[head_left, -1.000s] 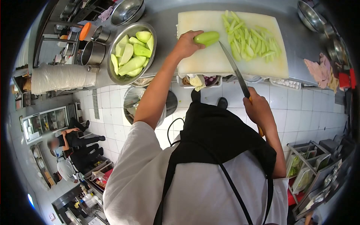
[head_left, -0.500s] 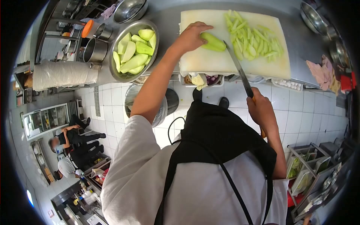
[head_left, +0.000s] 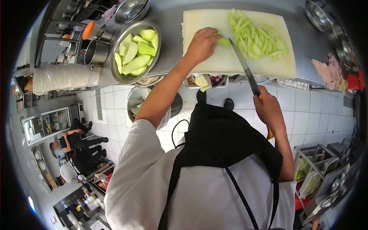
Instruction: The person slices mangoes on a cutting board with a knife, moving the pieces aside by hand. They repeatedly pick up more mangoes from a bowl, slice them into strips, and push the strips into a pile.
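Note:
My left hand (head_left: 203, 45) is closed over a pale green piece of peeled gourd (head_left: 223, 41), pressing it on the white cutting board (head_left: 207, 65); most of the piece is hidden beneath the fingers. My right hand (head_left: 268, 109) grips the handle of a long kitchen knife (head_left: 247, 71). The blade slants up and left, its tip beside the exposed end of the gourd piece. Right of the tip lies a loose heap of cut gourd strips (head_left: 257, 38). To the left, a perforated metal bowl (head_left: 115, 71) holds several larger peeled gourd pieces (head_left: 136, 61).
Metal bowls stand at the counter's back left (head_left: 130, 11) and right (head_left: 318, 19). A pink cloth (head_left: 327, 73) lies near the right edge. Below the counter are a vegetable bin (head_left: 203, 81) and a round container (head_left: 138, 101). People sit far left.
My left hand has shifted down and curled further over the gourd piece, covering more of it. My right hand and the knife have barely moved.

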A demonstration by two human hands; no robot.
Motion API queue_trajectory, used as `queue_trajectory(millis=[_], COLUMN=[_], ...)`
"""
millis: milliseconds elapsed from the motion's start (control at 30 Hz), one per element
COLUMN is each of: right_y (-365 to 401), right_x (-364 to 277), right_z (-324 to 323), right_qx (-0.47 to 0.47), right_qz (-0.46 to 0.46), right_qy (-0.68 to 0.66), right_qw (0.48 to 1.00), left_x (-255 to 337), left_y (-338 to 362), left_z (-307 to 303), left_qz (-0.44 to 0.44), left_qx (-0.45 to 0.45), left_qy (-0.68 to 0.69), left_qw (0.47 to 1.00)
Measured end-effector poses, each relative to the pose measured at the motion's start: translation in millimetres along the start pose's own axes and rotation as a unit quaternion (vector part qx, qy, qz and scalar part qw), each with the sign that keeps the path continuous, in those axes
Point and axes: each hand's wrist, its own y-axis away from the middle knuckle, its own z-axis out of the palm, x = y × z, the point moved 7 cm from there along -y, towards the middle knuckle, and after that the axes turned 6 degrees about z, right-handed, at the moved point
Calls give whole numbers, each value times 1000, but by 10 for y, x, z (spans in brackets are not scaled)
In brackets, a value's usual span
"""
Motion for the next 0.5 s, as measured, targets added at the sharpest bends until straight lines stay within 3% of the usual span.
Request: queue_trajectory(millis=[367, 500], right_y=[-17, -21], right_x=[147, 153], right_z=[25, 26], right_qx=[26, 28], right_qz=[-18, -19], right_qy=[-4, -8], right_qw=[1000, 999], left_x=[-307, -286], left_y=[-296, -278], left_z=[-33, -30], left_qz=[-50, -17], left_qx=[-142, -181], left_qy=[64, 86], left_qw=[987, 980])
